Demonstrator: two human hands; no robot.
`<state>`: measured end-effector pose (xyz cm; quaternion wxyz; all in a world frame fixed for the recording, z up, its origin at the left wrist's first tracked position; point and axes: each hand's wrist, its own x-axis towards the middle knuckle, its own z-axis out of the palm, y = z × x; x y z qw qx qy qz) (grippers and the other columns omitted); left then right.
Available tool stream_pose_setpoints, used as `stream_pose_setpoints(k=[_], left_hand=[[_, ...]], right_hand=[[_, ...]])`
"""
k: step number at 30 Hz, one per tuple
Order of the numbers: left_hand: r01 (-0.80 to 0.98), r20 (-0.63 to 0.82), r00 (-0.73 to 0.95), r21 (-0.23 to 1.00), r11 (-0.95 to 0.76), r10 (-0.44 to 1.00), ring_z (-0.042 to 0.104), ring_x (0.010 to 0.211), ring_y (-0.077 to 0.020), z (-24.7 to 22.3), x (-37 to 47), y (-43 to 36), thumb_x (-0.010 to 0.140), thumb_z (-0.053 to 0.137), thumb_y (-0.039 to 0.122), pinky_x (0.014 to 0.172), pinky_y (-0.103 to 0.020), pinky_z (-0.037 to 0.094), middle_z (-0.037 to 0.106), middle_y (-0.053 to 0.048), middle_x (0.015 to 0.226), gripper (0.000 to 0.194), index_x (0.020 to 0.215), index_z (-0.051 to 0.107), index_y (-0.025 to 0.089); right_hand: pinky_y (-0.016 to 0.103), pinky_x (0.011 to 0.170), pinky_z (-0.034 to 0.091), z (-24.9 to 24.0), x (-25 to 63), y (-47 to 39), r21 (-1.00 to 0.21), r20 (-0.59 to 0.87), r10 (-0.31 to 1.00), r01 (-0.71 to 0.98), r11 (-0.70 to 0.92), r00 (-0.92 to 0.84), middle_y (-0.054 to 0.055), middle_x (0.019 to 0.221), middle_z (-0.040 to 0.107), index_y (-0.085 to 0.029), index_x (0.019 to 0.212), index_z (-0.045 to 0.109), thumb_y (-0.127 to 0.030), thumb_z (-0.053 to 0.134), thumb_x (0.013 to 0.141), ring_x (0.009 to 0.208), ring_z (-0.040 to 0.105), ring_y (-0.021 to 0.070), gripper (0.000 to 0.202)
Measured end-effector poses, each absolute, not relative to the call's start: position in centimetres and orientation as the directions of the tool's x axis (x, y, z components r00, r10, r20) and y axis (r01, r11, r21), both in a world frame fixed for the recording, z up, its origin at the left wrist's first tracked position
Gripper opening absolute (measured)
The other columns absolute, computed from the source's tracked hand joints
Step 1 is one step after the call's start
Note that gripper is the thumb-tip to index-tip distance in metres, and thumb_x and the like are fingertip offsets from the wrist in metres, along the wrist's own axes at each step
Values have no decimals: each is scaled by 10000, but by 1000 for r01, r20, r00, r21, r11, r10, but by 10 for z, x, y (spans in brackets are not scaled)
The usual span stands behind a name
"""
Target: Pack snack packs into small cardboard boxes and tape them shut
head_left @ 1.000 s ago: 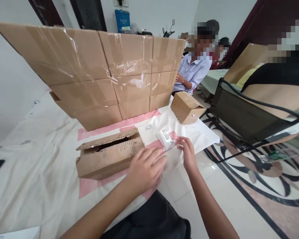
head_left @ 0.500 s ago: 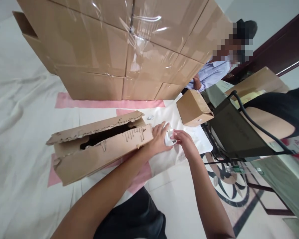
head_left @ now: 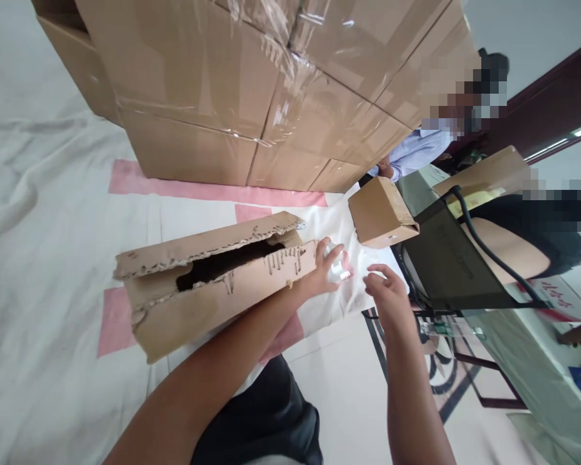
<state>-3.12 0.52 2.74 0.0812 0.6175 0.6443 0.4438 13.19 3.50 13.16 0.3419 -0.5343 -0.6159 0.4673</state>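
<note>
My left hand [head_left: 323, 268] has its fingers spread around a small white object [head_left: 337, 268] on the white and pink cloth [head_left: 193, 223], its fingertips at the object's edges. To the right, apart from that object, is my right hand [head_left: 386, 284], with its thumb and fingers bent close together; whether something tiny is between them cannot be made out. A long cardboard box [head_left: 223, 297] with a torn, partly open top lies beside my left wrist. Beyond my right hand sits a smaller cardboard box [head_left: 380, 210].
Large cardboard boxes under clear plastic [head_left: 198, 71] stand behind the cloth. A person in a light blue shirt [head_left: 419, 152] is at the back right. A dark chair [head_left: 428, 258] stands at the right, near another person's leg [head_left: 508, 248].
My right hand has drawn away from the small white object, to the right. My left hand stays at it. The whole view has shifted slightly.
</note>
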Motion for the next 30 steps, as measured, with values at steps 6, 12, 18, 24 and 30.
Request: stream_pose_setpoints(k=[6, 12, 18, 24, 30], left_hand=[[684, 409, -313, 723, -96, 857, 376, 1318, -404, 19, -37, 13, 673, 791, 415, 1125, -545, 298, 341, -159, 1518, 939, 1500, 381, 237], [641, 383, -297, 759, -114, 875, 358, 1360, -391, 23, -37, 9, 687, 795, 378, 1148, -521, 311, 320, -144, 1513, 926, 1497, 364, 251], [612, 324, -267, 785, -101, 908, 372, 1371, -394, 31, -40, 6, 675, 839, 335, 1124, -515, 376, 313, -167, 1513, 971, 1506, 346, 234], [595, 298, -271, 799, -84, 916, 357, 1391, -390, 36, -39, 5, 686, 848, 317, 1144, -528, 349, 327, -179, 1513, 955, 1503, 364, 220], [611, 305, -255, 786, -91, 917, 361, 1381, -393, 34, -39, 6, 707, 832, 368, 1148, -548, 322, 310, -180, 1549, 933, 1501, 361, 231]], right_hand=[[258, 532, 296, 144, 176, 20, -943, -66, 992, 333, -26, -111, -82, 509, 392, -220, 924, 661, -289, 803, 697, 515, 343, 99, 276], [277, 542, 318, 120, 132, 50, -854, -144, 947, 520, 28, -287, -10, 680, 569, -203, 965, 723, -470, 717, 754, 601, 441, 133, 341], [261, 546, 313, 111, 90, 76, -804, -185, 897, 587, 95, -400, 5, 691, 602, -180, 785, 693, -486, 656, 765, 636, 474, 134, 309], [233, 464, 281, 117, 95, 79, -735, -240, 923, 678, 30, -301, -31, 548, 564, -202, 738, 578, -397, 698, 713, 490, 446, 106, 231], [227, 382, 240, 126, 89, 73, -745, -305, 904, 667, -30, -300, 12, 546, 653, -214, 815, 535, -396, 701, 731, 365, 429, 99, 260]])
